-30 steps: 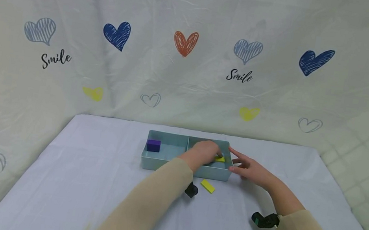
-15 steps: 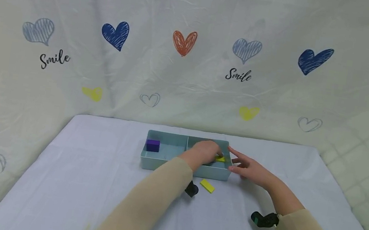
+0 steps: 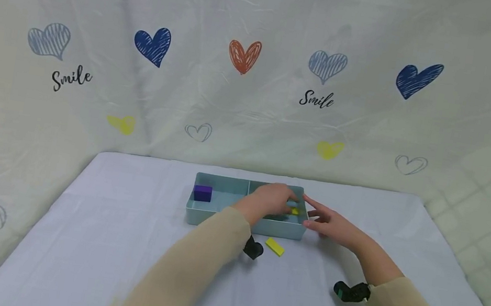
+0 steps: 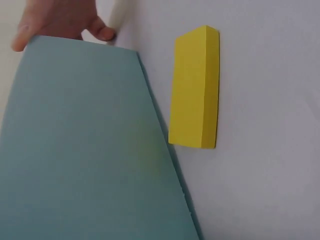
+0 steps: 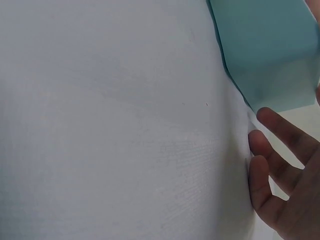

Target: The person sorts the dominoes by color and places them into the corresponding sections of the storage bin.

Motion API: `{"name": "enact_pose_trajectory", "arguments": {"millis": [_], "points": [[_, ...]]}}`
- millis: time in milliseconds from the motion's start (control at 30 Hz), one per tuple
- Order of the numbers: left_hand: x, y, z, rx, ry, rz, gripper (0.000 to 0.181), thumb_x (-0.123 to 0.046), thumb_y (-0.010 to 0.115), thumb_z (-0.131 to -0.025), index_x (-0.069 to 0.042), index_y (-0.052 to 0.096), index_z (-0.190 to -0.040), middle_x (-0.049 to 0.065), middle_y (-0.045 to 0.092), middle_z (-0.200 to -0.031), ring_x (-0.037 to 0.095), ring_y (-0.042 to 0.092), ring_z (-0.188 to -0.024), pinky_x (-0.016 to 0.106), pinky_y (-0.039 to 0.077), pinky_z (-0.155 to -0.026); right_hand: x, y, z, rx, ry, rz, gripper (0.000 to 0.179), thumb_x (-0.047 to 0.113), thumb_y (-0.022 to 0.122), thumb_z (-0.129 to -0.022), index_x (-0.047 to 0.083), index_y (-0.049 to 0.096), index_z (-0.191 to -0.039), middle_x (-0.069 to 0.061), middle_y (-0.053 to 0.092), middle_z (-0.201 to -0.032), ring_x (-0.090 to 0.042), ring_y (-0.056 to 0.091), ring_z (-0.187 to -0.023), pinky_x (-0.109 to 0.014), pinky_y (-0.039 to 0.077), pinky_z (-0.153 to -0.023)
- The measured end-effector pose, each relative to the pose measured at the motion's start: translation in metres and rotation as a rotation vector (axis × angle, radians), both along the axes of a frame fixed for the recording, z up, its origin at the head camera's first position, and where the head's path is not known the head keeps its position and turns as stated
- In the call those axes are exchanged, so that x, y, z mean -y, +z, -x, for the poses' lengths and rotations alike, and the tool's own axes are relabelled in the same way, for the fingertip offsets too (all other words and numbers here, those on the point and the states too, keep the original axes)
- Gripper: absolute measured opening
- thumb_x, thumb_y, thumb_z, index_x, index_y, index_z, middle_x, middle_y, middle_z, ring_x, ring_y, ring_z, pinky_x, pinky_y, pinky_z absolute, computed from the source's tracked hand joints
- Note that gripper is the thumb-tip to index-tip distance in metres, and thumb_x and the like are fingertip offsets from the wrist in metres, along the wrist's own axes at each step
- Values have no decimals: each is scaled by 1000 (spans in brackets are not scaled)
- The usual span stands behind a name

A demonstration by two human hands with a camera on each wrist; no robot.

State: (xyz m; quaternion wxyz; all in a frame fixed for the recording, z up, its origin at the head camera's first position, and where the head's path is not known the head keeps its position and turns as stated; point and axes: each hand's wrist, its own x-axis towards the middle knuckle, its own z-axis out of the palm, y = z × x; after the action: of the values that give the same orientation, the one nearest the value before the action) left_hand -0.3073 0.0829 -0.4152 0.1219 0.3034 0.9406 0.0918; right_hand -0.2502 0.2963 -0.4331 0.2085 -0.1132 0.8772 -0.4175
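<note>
My left hand [image 3: 271, 199] reaches into the right compartment of a blue-green divided box [image 3: 242, 224]. Its thumb and forefinger stand apart, above and beside a yellow block [image 3: 295, 211] that is partly hidden behind them. Against the box's right end, my right hand [image 3: 334, 227] touches the corners with spread fingers; the right wrist view shows its lower fingers [image 5: 280, 132] loosely bent by the wall. A second yellow block [image 4: 192, 90], flat and oblong, lies on the cloth in front of the box. In the left compartment sits a purple block [image 3: 203, 193].
A white cloth covers the table [image 3: 92, 257]. Behind it hangs a pale sheet [image 3: 261, 113] printed with hearts and the word Smile. Small black wrist cameras [image 3: 353, 293] are strapped to both wrists. A thin divider [image 3: 248, 188] splits the box.
My left hand has risen a little and drawn back left, its fingers parting from the yellow block inside the box. The right hand stays at the box's end.
</note>
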Motion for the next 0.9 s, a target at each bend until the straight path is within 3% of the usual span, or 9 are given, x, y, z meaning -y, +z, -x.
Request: {"name": "enact_pose_trajectory", "arguments": {"millis": [267, 500, 767, 900], "points": [[12, 10, -4, 35, -13, -79, 44, -39, 65, -96, -33, 59, -139, -13, 60, -134, 8, 53, -125, 31, 47, -99, -1, -1, 1, -5, 0, -8, 76, 37, 62, -98, 32, 18, -160, -26, 40, -148, -38, 49, -125, -41, 50, -88], [23, 23, -12, 20, -79, -126, 46, -36, 67, -95, -34, 58, -140, -8, 63, -127, 4, 57, -103, 24, 50, -82, -1, 0, 1, -3, -6, -31, 77, 40, 62, -98, 31, 17, -160, -26, 40, -148, -39, 49, -126, -45, 49, -92], [40, 37, -25, -28, -143, -146, 48, -39, 67, -94, -37, 55, -141, -9, 61, -118, 5, 57, -98, 23, 49, -76, -1, -1, 3, 1, -8, -34, 77, 41, 61, -98, 33, 16, -160, -27, 37, -149, -43, 44, -131, -49, 49, -94], [54, 42, -34, -68, -154, -137, 47, -39, 66, -95, -39, 55, -141, -11, 60, -123, 7, 57, -102, 23, 49, -81, 0, -1, 3, -2, -4, -49, 79, 43, 61, -97, 33, 14, -160, -28, 37, -149, -43, 45, -130, -50, 49, -94]]}}
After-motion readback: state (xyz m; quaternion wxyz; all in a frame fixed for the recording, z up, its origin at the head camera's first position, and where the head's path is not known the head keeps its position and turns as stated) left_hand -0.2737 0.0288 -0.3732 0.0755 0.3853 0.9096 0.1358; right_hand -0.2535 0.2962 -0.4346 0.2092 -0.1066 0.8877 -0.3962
